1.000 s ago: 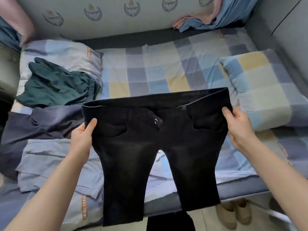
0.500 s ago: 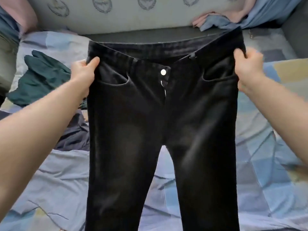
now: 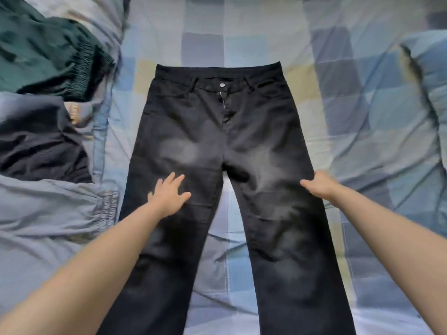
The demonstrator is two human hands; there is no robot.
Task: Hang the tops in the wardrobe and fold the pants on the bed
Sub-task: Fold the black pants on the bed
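black jeans (image 3: 217,189) laid face up and flat on the bed (image 3: 266,44), waistband toward the far side, both legs running back toward the viewer and parted in a narrow v over the checked bedsheet. the left hand (image 3: 169,197) rests on the left thigh panel with fingers spread and straight, palm down, pressing the cloth. the right hand (image 3: 319,186) sits at the outer seam of the right leg; its fingers appear to curl onto the edge of the denim, though blur makes it hard to say whether it pinches the seam or merely touches it.

step in hand, as judged: smoothing before the first fold. to do it well, sweep each palm outward and down the leg so creases leave at the hem, keep the waistband square, then bring one leg over the other with the outer seams and hems matched. the metal button (image 3: 221,84) and open fly should lie flat first, or the fold will bulge.

at left lie other garments, well apart from the jeans: a dark green garment (image 3: 48,59) with an elastic waist, a navy garment (image 3: 36,146), and pale blue trousers (image 3: 60,213) just beside the left leg. a checked pillow (image 3: 430,76) sits at right.
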